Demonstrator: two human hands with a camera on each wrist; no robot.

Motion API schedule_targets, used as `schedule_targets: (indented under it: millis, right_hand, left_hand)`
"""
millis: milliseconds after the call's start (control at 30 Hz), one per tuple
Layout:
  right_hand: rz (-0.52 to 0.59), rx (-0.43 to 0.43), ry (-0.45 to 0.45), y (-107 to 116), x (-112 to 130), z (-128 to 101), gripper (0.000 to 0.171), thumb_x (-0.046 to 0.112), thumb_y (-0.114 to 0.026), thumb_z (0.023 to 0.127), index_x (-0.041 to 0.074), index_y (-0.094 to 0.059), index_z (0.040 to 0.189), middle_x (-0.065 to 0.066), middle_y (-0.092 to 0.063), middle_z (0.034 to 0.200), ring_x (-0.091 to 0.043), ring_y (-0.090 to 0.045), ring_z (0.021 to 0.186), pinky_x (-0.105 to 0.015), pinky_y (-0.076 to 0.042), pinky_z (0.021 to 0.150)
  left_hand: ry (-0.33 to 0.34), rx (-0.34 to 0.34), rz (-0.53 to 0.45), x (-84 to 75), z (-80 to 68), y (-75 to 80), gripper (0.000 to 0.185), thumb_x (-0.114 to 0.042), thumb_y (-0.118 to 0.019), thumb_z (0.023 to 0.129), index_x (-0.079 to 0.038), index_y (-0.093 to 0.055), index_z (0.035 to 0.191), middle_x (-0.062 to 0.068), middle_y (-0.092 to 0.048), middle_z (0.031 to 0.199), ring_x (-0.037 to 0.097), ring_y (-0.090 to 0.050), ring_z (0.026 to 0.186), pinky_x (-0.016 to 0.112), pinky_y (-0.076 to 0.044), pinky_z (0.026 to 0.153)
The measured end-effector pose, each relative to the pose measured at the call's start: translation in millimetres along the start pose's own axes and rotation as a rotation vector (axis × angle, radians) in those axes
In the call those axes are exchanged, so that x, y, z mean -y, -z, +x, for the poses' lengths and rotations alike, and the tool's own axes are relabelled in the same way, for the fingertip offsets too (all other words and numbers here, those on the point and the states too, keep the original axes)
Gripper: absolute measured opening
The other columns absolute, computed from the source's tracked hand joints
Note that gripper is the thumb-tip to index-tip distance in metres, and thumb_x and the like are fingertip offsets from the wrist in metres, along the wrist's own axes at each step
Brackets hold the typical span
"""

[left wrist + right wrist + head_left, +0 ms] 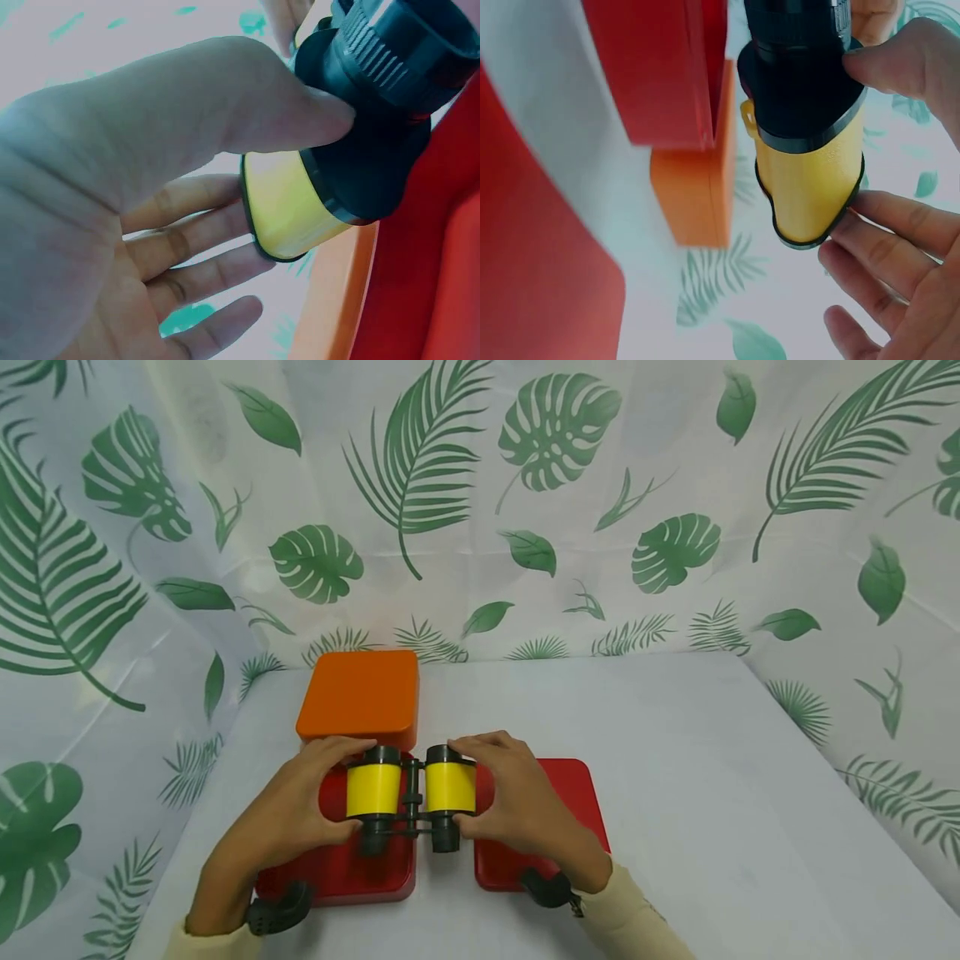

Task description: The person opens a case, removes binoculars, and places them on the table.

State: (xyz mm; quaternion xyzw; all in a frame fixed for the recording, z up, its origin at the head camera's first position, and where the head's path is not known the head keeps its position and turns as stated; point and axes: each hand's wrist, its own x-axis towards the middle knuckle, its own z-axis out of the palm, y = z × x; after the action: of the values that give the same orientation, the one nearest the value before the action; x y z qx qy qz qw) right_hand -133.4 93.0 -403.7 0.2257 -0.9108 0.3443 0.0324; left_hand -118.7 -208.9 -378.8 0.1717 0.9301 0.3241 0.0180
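The left hand (288, 810) and right hand (517, 806) each grasp one barrel of the yellow-and-black toy binoculars (411, 795), which show no readable writing and sit over two red trays (577, 793) near the table's (675, 777) front edge, an orange box (362, 695) just behind.

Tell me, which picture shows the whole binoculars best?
The head view: both yellow barrels of the binoculars show, held between the left hand and right hand. Each wrist view shows just one barrel, close up.
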Motion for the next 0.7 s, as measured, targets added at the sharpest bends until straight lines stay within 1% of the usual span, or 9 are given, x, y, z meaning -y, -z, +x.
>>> schedule_targets:
  millis: [133, 233, 367, 500, 600, 700]
  right_hand:
    - [-0.033, -0.011, -0.029, 10.7, -11.5, -9.8, 0.088, 0.033, -0.099, 0.068, 0.026, -0.063, 0.148, 0.006, -0.067, 0.140, -0.016, -0.053, 0.131, -0.047, -0.057, 0.100]
    - [-0.041, -0.022, -0.033, 18.1, -20.9, -17.2, 0.087, 0.030, -0.099, 0.069, 0.026, -0.063, 0.148, 0.006, -0.067, 0.139, -0.015, -0.054, 0.130, -0.048, -0.057, 0.100]
    - [-0.048, -0.040, -0.037, 28.5, -33.7, -27.7, 0.087, 0.026, -0.099, 0.069, 0.024, -0.064, 0.148, 0.003, -0.066, 0.140, -0.020, -0.056, 0.130, -0.052, -0.058, 0.100]
    - [-0.066, -0.048, -0.075, 39.6, -46.9, -38.7, 0.089, 0.023, -0.099, 0.067, 0.024, -0.062, 0.149, -0.001, -0.064, 0.142, -0.025, -0.058, 0.129, -0.056, -0.059, 0.100]
    - [-0.059, -0.042, -0.100, 47.5, -57.0, -45.6, 0.090, 0.019, -0.098, 0.069, 0.024, -0.061, 0.150, -0.004, -0.062, 0.144, -0.029, -0.059, 0.129, -0.058, -0.060, 0.099]
    - [-0.047, -0.034, -0.121, 55.6, -66.7, -52.7, 0.090, 0.017, -0.097, 0.070, 0.025, -0.059, 0.151, -0.006, -0.061, 0.146, -0.032, -0.060, 0.129, -0.059, -0.060, 0.098]
  left_hand:
    - [-0.027, 0.011, 0.007, -8.2, 10.3, -13.6, 0.093, -0.020, -0.097, 0.070, -0.022, -0.054, 0.153, 0.002, -0.060, 0.149, 0.027, -0.058, 0.132, 0.062, -0.053, 0.109]
    - [-0.056, 0.017, 0.025, -14.2, 17.9, -24.4, 0.093, -0.022, -0.098, 0.071, -0.021, -0.054, 0.153, 0.002, -0.060, 0.149, 0.027, -0.057, 0.135, 0.060, -0.051, 0.111]
    - [-0.073, 0.030, 0.025, -23.4, 27.6, -39.4, 0.093, -0.022, -0.098, 0.072, -0.021, -0.054, 0.153, 0.002, -0.060, 0.150, 0.027, -0.056, 0.137, 0.061, -0.049, 0.114]
    - [-0.077, 0.046, -0.007, -34.4, 37.3, -54.1, 0.094, -0.020, -0.098, 0.072, -0.023, -0.053, 0.154, 0.002, -0.060, 0.150, 0.027, -0.052, 0.142, 0.062, -0.045, 0.118]
    - [-0.105, 0.050, -0.026, -42.4, 44.0, -64.7, 0.093, -0.019, -0.097, 0.072, -0.021, -0.053, 0.154, 0.001, -0.062, 0.148, 0.025, -0.053, 0.139, 0.062, -0.042, 0.121]
    - [-0.142, 0.056, -0.036, -49.9, 51.2, -75.5, 0.091, -0.019, -0.096, 0.073, -0.019, -0.054, 0.153, 0.000, -0.062, 0.146, 0.023, -0.055, 0.135, 0.059, -0.043, 0.119]
